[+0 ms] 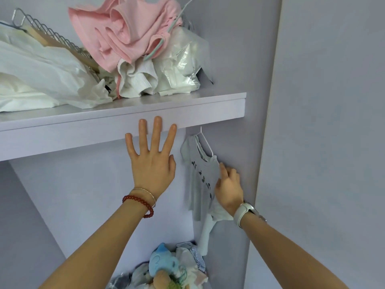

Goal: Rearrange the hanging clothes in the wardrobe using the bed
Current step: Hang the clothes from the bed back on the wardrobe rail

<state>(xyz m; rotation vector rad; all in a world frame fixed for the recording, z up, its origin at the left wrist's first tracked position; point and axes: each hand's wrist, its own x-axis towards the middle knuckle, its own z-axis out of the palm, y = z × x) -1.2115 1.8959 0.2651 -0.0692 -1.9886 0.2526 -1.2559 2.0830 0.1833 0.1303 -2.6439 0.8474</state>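
Our left hand [153, 163] is spread, fingertips on the shelf [125, 126] front edge. Our right hand [228, 189] pinches the grey T-shirt [201, 180] on its white hanger [205, 140], under the shelf's right end.

walls: pale lilac wardrobe panels [229, 59] | shelf [125, 115]: matching lilac | light: soft, even

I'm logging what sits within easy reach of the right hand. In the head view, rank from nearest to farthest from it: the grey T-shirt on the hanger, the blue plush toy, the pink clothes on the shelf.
1. Grey T-shirt: held by the right hand, at the wardrobe's right wall.
2. Blue plush toy: below, to its left.
3. Pink clothes: on the shelf, far above and left.
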